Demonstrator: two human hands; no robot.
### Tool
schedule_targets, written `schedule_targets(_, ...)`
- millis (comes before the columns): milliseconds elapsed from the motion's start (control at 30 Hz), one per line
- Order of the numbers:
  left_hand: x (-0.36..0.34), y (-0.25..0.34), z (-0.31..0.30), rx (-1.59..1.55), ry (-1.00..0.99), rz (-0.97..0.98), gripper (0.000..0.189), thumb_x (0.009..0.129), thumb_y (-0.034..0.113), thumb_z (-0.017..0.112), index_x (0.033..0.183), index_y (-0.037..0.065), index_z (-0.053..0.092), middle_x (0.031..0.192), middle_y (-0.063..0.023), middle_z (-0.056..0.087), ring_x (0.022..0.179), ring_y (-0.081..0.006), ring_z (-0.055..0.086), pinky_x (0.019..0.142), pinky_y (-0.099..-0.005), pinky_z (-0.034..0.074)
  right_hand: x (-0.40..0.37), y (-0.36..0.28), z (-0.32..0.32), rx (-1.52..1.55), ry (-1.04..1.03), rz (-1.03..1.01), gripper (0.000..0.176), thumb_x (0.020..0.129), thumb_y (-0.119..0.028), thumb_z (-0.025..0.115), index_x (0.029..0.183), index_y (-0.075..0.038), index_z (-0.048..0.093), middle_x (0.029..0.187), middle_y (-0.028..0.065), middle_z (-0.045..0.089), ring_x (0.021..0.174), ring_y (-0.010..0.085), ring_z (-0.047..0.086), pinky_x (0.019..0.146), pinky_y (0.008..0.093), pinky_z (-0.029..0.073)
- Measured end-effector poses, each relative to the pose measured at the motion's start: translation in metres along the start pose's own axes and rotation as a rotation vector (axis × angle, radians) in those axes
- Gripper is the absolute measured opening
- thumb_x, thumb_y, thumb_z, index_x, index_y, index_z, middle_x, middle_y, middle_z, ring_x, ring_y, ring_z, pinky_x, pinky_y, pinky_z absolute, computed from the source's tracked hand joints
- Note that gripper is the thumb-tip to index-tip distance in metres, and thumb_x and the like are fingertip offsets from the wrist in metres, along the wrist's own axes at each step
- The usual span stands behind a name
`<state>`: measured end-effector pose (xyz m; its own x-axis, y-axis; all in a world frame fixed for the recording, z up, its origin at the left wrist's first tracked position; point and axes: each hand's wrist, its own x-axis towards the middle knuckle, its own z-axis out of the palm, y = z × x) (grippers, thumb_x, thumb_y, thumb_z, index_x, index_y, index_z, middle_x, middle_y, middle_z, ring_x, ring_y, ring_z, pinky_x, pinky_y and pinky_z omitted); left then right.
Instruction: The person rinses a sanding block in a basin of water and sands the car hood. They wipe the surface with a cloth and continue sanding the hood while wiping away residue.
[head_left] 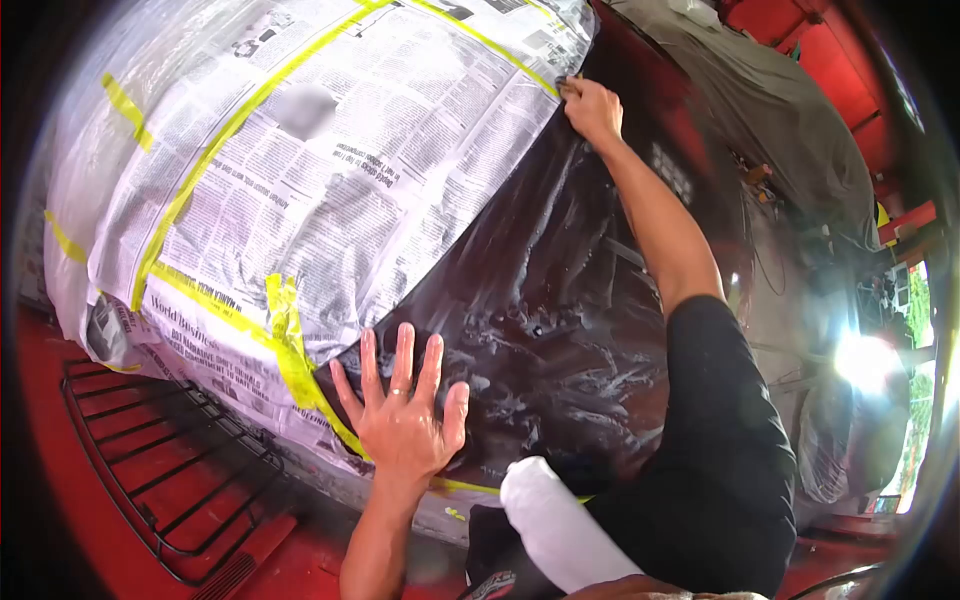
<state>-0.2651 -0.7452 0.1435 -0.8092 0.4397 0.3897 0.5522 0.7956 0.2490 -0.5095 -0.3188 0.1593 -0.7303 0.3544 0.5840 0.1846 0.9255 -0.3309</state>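
A dark, glossy car panel [500, 310] lies in front of me, wet and streaked with whitish smears. My left hand [405, 410] is open, its fingers spread and a ring on one of them, over the near left part of the panel beside the yellow tape [315, 395]. Farther off, my right hand [595, 112] is closed at the edge of the newspaper covering [350, 190]. A small dark bit shows at its fingertips, too little to name. The newspaper sheets are joined and edged with yellow tape.
A black metal rack [170, 470] stands on the red floor [75, 530] at lower left. Grey cloth [740, 100] drapes over something at upper right. A white rounded object [565, 530] juts up near my body. Bright light [868, 362] glares at right.
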Motion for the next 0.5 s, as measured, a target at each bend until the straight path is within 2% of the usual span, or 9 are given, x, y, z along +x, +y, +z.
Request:
schedule_targets(67, 0.0, 0.0, 0.0, 0.006, -0.016, -0.008, 0.05, 0.091, 0.043, 0.061, 0.133, 0.018, 0.068, 0.151, -0.0086, 0.053, 0.145, -0.0429, 0.037, 0.119, -0.0661, 0.014, 0.007, 0.001, 0.003, -0.026, -0.03, 0.067, 0.025, 0.09, -0.025, 0.06, 0.106, -0.015, 0.076, 0.102, 0.0157, 0.073, 0.096, 0.0387, 0.07, 0.084, 0.0476, 0.055)
schedule_targets(133, 0.0, 0.003, -0.003, 0.006, -0.055, -0.031, 0.051, 0.091, 0.041, 0.058, 0.134, 0.017, 0.067, 0.152, -0.0098, 0.051, 0.145, -0.0441, 0.036, 0.119, -0.066, 0.013, -0.02, -0.011, -0.01, -0.034, -0.061, -0.038, 0.028, 0.09, -0.026, 0.062, 0.114, -0.018, 0.075, 0.105, 0.0152, 0.073, 0.098, 0.0374, 0.07, 0.087, 0.0471, 0.055)
schedule_targets(167, 0.002, 0.003, -0.002, -0.001, -0.05, -0.024, 0.051, 0.091, 0.041, 0.058, 0.134, 0.017, 0.067, 0.152, -0.0098, 0.051, 0.145, -0.0441, 0.036, 0.119, -0.066, 0.013, -0.051, -0.034, -0.033, 0.082, -0.085, -0.097, 0.021, 0.086, -0.018, 0.065, 0.103, -0.016, 0.077, 0.112, 0.0147, 0.072, 0.099, 0.0386, 0.068, 0.087, 0.0508, 0.054)
schedule_targets(233, 0.001, 0.002, -0.002, 0.022, -0.07, -0.025, 0.052, 0.091, 0.042, 0.058, 0.135, 0.017, 0.066, 0.152, -0.0101, 0.051, 0.145, -0.0445, 0.037, 0.119, -0.0661, 0.014, -0.072, -0.012, -0.022, 0.153, 0.092, -0.29, 0.025, 0.084, -0.012, 0.065, 0.104, -0.019, 0.077, 0.112, 0.0119, 0.072, 0.097, 0.0377, 0.069, 0.089, 0.0503, 0.054)
schedule_targets(267, 0.001, 0.002, -0.001, 0.043, -0.064, -0.016, 0.052, 0.09, 0.041, 0.058, 0.135, 0.016, 0.066, 0.152, -0.0106, 0.051, 0.144, -0.045, 0.037, 0.119, -0.0662, 0.014, -0.056, 0.0, -0.012, 0.098, 0.08, -0.305, 0.028, 0.086, -0.015, 0.062, 0.108, -0.022, 0.077, 0.114, 0.0098, 0.072, 0.097, 0.036, 0.07, 0.091, 0.0485, 0.055)
schedule_targets(300, 0.0, 0.002, 0.0, 0.056, -0.06, -0.016, 0.052, 0.09, 0.041, 0.058, 0.135, 0.016, 0.066, 0.152, -0.0106, 0.051, 0.144, -0.045, 0.037, 0.119, -0.0662, 0.014, -0.024, -0.004, -0.026, 0.0, -0.184, -0.09, 0.03, 0.088, -0.022, 0.061, 0.113, -0.024, 0.077, 0.12, 0.0095, 0.071, 0.1, 0.0345, 0.07, 0.091, 0.0473, 0.055)
schedule_targets(367, -0.001, 0.001, 0.001, 0.056, -0.07, -0.026, 0.053, 0.087, 0.046, 0.062, 0.132, 0.018, 0.068, 0.15, -0.0094, 0.052, 0.143, -0.0443, 0.039, 0.118, -0.0676, 0.014, 0.044, 0.048, 0.012, -0.052, -0.059, 0.069, 0.029, 0.091, -0.027, 0.058, 0.113, -0.021, 0.076, 0.107, 0.0134, 0.073, 0.097, 0.0372, 0.07, 0.086, 0.048, 0.056)
schedule_targets(433, -0.002, -0.001, 0.002, 0.077, -0.063, -0.007, 0.053, 0.088, 0.046, 0.061, 0.132, 0.018, 0.068, 0.151, -0.0093, 0.052, 0.143, -0.0441, 0.039, 0.118, -0.0677, 0.014, 0.059, 0.056, 0.019, -0.043, -0.034, 0.1, 0.029, 0.092, -0.027, 0.057, 0.112, -0.021, 0.076, 0.103, 0.0149, 0.073, 0.097, 0.0381, 0.07, 0.086, 0.0478, 0.056)
schedule_targets(500, -0.001, 0.001, 0.0, 0.08, -0.089, -0.012, 0.053, 0.091, 0.041, 0.055, 0.135, 0.013, 0.066, 0.152, -0.0127, 0.051, 0.144, -0.0456, 0.037, 0.119, -0.0662, 0.013, 0.045, 0.059, 0.015, -0.02, -0.054, -0.002, 0.03, 0.092, -0.029, 0.058, 0.114, -0.021, 0.076, 0.108, 0.0154, 0.073, 0.1, 0.0375, 0.07, 0.088, 0.0474, 0.055)
